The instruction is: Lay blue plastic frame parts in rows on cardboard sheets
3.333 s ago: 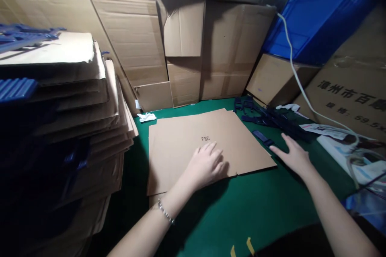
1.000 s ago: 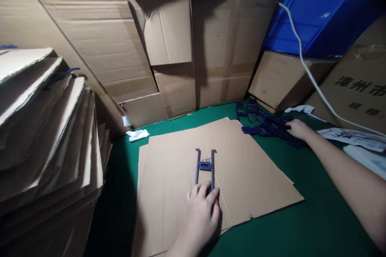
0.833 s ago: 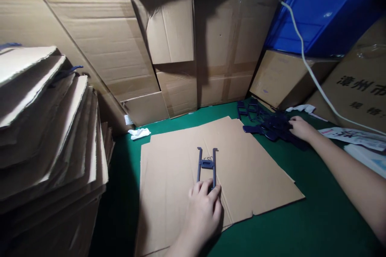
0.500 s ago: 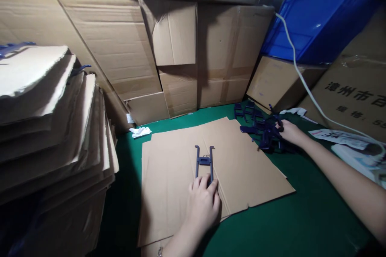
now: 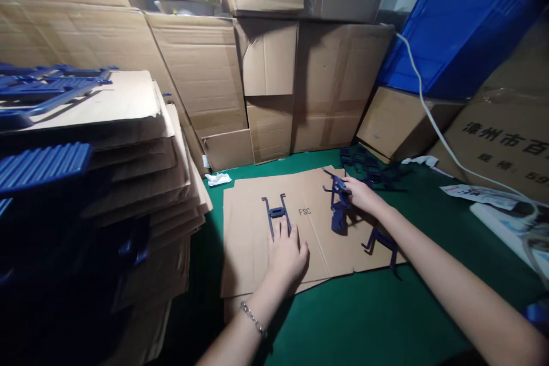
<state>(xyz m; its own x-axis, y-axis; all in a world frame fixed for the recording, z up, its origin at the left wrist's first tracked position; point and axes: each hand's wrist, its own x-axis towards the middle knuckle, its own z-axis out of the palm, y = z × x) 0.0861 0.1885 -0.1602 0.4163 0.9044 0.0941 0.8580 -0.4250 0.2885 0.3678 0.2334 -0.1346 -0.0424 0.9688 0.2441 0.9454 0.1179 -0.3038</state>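
My left hand (image 5: 288, 253) lies on a flat cardboard sheet (image 5: 246, 266) with fingers stretched out, touching the lower part of a dark blue plastic bracket (image 5: 277, 213). This bracket has two long legs with hooked ends and a slotted crosspiece. Over the sheet's right half, my right hand (image 5: 363, 194) grips a cluster of dark blue plastic brackets (image 5: 339, 201); how many is hard to tell. Below my right forearm another loose bracket (image 5: 381, 238) rests at the sheet's right edge. A pile of similar dark brackets (image 5: 369, 168) lies behind my right hand.
Tall stacked cardboard sheets (image 5: 141, 154) stand at left, with blue plastic parts (image 5: 51, 88) on top. Cardboard boxes (image 5: 334, 86) wall the back. A blue crate (image 5: 446, 28), white cable (image 5: 422, 86) and papers (image 5: 476, 195) are at right on the green table (image 5: 364, 320).
My right hand has come left from the pile with brackets in its grip, and a loose bracket now lies on the sheet's right edge. My left hand and its bracket have shifted slightly left.
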